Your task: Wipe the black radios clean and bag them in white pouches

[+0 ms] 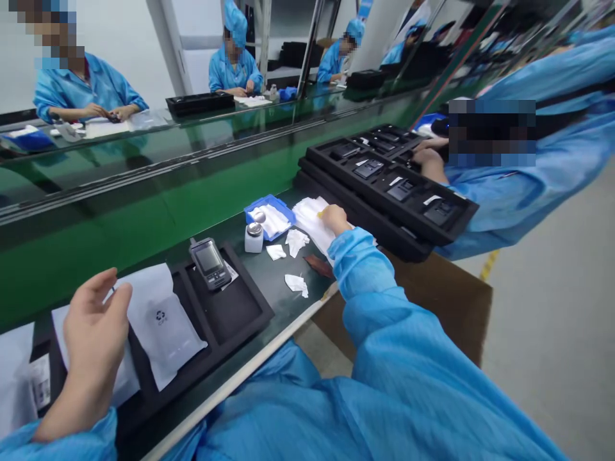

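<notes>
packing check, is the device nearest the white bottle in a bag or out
Out: the device lies bare in the black tray, its screen and buttons showing.

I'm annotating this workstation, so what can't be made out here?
All in the head view:
Right hand: fingertips hidden behind the hand itself; whether it grips the white sheets is unclear.
Leftmost white bag: cut off by the left edge.
Label beside it: print too small and blurred.
Handheld device: keypad markings too small to read.

Smooth, matt plastic bag (166, 336)
</notes>
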`<state>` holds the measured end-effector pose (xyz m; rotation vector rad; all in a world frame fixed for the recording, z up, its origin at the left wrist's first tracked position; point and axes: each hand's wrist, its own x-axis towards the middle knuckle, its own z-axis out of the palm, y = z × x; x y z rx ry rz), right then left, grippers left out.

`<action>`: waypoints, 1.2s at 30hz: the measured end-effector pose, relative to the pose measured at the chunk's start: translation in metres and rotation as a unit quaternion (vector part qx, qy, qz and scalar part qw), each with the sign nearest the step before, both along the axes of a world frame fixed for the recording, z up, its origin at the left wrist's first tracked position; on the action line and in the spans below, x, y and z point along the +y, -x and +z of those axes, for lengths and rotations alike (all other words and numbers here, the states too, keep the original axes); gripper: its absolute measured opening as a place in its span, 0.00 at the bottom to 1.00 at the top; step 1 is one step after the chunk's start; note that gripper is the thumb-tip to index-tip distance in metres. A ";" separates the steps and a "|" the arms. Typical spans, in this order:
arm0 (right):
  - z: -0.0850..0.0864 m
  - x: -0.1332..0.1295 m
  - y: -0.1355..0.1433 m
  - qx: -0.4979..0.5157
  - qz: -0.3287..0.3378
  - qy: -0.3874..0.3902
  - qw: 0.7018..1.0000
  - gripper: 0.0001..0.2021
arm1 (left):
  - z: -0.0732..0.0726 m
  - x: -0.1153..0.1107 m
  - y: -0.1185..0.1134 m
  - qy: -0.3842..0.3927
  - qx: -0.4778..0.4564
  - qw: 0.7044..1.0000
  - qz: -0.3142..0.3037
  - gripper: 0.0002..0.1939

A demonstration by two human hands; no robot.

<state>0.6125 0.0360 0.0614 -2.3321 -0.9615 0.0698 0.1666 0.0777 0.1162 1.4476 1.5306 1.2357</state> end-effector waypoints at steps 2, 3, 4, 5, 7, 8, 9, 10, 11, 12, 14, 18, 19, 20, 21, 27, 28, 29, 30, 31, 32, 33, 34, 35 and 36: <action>0.006 -0.004 0.000 0.028 -0.035 -0.002 0.999 0.17 | 0.000 -0.002 -0.002 -0.006 -0.022 1.000 0.008 0.17; 0.011 -0.006 0.002 0.038 -0.047 -0.014 0.998 0.16 | 0.000 -0.003 -0.002 -0.005 -0.029 1.000 0.004 0.17; 0.017 -0.008 0.006 0.041 -0.055 -0.029 0.997 0.14 | 0.000 -0.004 -0.002 -0.004 -0.037 0.999 -0.001 0.17; 0.025 -0.010 0.012 0.040 -0.058 -0.046 0.996 0.11 | 0.000 -0.006 -0.003 -0.001 -0.043 0.999 -0.010 0.17; 0.044 -0.013 0.034 0.034 -0.042 -0.084 0.995 0.06 | -0.001 -0.010 -0.006 0.007 -0.055 0.997 -0.045 0.17; 0.053 -0.014 0.050 0.033 -0.023 -0.102 0.994 0.06 | -0.001 -0.013 -0.010 0.013 -0.060 0.995 -0.073 0.18; 0.062 -0.015 0.069 0.035 0.010 -0.122 0.992 0.06 | -0.001 -0.016 -0.014 0.022 -0.067 0.992 -0.105 0.20; 0.070 -0.016 0.091 0.040 0.049 -0.140 0.988 0.07 | -0.001 -0.019 -0.020 0.038 -0.077 0.986 -0.146 0.22; 0.075 -0.017 0.116 0.051 0.098 -0.161 0.981 0.07 | -0.001 -0.022 -0.026 0.058 -0.094 0.976 -0.188 0.24; 0.079 -0.020 0.142 0.070 0.183 -0.206 0.959 0.07 | -0.001 -0.025 -0.032 0.081 -0.120 0.964 -0.225 0.26; 0.080 -0.026 0.193 0.062 0.309 -0.248 0.916 0.06 | 0.001 -0.030 -0.043 0.125 -0.211 0.929 -0.276 0.31; 0.070 -0.037 0.268 0.018 0.445 -0.185 0.876 0.04 | 0.000 -0.036 -0.045 0.156 -0.361 0.874 -0.286 0.32; 0.068 -0.036 0.277 0.019 0.471 -0.161 0.867 0.05 | -0.001 -0.037 -0.040 0.151 -0.373 0.880 -0.251 0.30; 0.068 -0.032 0.283 0.022 0.490 -0.142 0.860 0.06 | -0.002 -0.038 -0.033 0.147 -0.378 0.889 -0.212 0.29; 0.069 -0.025 0.284 0.025 0.498 -0.130 0.857 0.08 | -0.004 -0.038 -0.024 0.144 -0.375 0.898 -0.179 0.29; 0.086 0.054 0.266 0.070 0.378 -0.048 0.922 0.06 | -0.012 -0.038 0.025 0.140 -0.263 0.943 -0.147 0.27; 0.086 0.063 0.267 0.089 0.385 -0.034 0.918 0.06 | -0.010 -0.038 0.029 0.142 -0.247 0.949 -0.133 0.27; 0.087 0.068 0.271 0.105 0.402 -0.024 0.909 0.07 | -0.008 -0.038 0.032 0.145 -0.239 0.952 -0.120 0.27; 0.087 0.069 0.277 0.128 0.435 -0.017 0.891 0.08 | -0.005 -0.038 0.034 0.151 -0.239 0.953 -0.112 0.27; 0.087 0.066 0.285 0.168 0.478 -0.009 0.862 0.10 | -0.001 -0.039 0.035 0.158 -0.242 0.951 -0.111 0.26; 0.087 0.060 0.292 0.222 0.521 0.000 0.824 0.12 | 0.003 -0.039 0.036 0.161 -0.247 0.949 -0.114 0.26; 0.087 0.052 0.300 0.281 0.554 0.005 0.783 0.15 | 0.007 -0.040 0.037 0.161 -0.253 0.947 -0.119 0.26; 0.088 0.044 0.307 0.337 0.571 0.007 0.749 0.18 | 0.010 -0.041 0.038 0.157 -0.263 0.944 -0.121 0.27; 0.089 0.037 0.312 0.386 0.570 0.005 0.726 0.20 | 0.013 -0.042 0.040 0.150 -0.279 0.941 -0.119 0.27; 0.090 0.031 0.317 0.424 0.553 -0.002 0.717 0.22 | 0.015 -0.042 0.042 0.140 -0.301 0.936 -0.113 0.27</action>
